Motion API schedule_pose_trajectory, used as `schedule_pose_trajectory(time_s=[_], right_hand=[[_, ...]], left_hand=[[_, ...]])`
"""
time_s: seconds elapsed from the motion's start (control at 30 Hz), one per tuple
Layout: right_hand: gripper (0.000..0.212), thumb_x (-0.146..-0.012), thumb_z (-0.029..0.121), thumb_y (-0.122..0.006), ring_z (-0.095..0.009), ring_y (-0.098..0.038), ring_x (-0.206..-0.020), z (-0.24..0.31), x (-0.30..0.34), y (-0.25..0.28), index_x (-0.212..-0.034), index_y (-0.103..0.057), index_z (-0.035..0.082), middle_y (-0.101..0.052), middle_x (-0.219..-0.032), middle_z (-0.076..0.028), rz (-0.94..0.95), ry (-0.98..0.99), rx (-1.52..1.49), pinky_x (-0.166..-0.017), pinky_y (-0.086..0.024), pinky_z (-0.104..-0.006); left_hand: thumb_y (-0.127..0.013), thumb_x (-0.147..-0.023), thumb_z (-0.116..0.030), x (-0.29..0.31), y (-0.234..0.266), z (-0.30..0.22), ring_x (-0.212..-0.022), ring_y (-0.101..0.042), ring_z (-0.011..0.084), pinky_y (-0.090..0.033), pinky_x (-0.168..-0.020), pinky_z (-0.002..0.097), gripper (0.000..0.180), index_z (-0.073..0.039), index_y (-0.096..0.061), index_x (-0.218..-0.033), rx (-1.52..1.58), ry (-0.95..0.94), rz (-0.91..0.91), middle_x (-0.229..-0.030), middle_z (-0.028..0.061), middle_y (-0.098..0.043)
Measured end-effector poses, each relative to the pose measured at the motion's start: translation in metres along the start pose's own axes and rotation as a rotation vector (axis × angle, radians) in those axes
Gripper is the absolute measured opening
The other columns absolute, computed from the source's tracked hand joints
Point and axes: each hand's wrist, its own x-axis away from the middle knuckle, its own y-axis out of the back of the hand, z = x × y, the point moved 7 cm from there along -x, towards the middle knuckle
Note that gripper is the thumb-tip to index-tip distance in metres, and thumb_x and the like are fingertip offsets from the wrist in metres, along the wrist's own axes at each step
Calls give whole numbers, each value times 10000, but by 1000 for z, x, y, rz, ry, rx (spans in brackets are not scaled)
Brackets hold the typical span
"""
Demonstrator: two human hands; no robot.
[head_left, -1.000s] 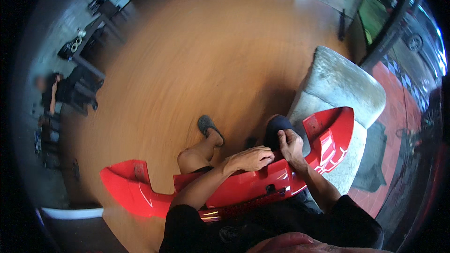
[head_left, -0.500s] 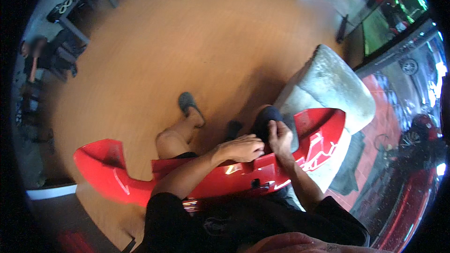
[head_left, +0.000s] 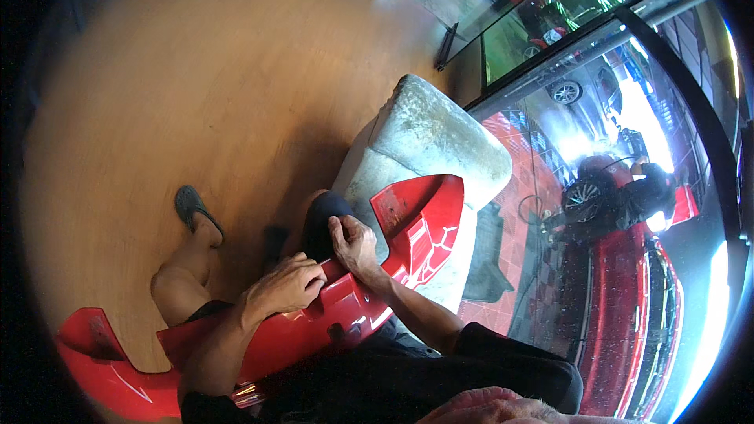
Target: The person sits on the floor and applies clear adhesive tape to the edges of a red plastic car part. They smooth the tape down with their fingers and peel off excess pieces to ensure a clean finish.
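Across my lap lies a long, glossy red car bumper (head_left: pixel 283 339) with upturned ends and cut-outs along its edge. My left hand (head_left: pixel 287 284) rests at the bumper's far edge with its fingers curled in. Just right of it and a little farther away, my right hand (head_left: pixel 355 243) is closed beside my dark-covered knee, its forearm passing over the bumper. Whatever the fingers of either hand hold, if anything, is too small or hidden to make out.
A worn grey padded seat (head_left: pixel 440 137) stands at the right, under the bumper's right end. Beyond the glass (head_left: pixel 542 55) are a red car (head_left: pixel 609 314) and a person in dark clothing (head_left: pixel 640 196) next to a wheel. A dark mat (head_left: pixel 488 263) lies on red tiles.
The view has swung to the right, so bumper, hands and seat appear farther left. More of the glass and the red car shows. Both hands stay close together by the bumper.
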Motion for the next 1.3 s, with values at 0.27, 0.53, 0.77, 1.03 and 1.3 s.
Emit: schedule_pose_trajectory(time_s=[0.27, 0.53, 0.77, 1.03, 1.3], right_hand=[[383, -1031, 334, -648, -382, -636, -616, 4, 0, -5, -777, -629, 48, -639, -716, -213, 53, -41, 72, -595, -492, -466], [300, -1049, 237, -650, -177, -606, -693, -14, 5, -14, -910, -707, -22, -703, -761, -135, 76, -120, -208, -668, -529, -379], [420, -1073, 305, -614, -185, -468, -633, -7, 0, -9, -861, -646, -56, -592, -680, -157, 85, -43, -158, -586, -434, -401], [494, -1088, 364, -560, -311, -405, -575, 7, -4, -4, -822, -610, -50, -539, -673, -269, 76, -19, -5, -565, -390, -475], [454, -1082, 334, -559, -407, -492, -573, -8, -6, -8, -797, -615, -15, -577, -677, -248, 63, 3, 41, -572, -405, -511]], left_hand=[[-671, -851, -148, 1, 1, 9, -877, -609, 341, -497, -801, 466, 125, -52, -627, -785, 68, 68, 8, -817, 144, -655], [-655, -908, -197, -2, -20, 27, -899, -552, 304, -458, -864, 445, 107, -100, -653, -862, 62, -45, 158, -844, 82, -634], [-584, -871, -123, 7, -19, 13, -1054, -610, 313, -467, -961, 431, 307, -39, -773, -1098, -99, -145, 79, -1036, 144, -679], [-626, -706, -156, 0, -19, 5, -869, -581, 381, -482, -851, 483, 138, -19, -607, -709, -58, -77, -45, -822, 180, -625], [-642, -718, -170, -2, -27, 13, -858, -586, 369, -474, -874, 480, 160, -15, -607, -731, -113, -91, -51, -820, 179, -627]])
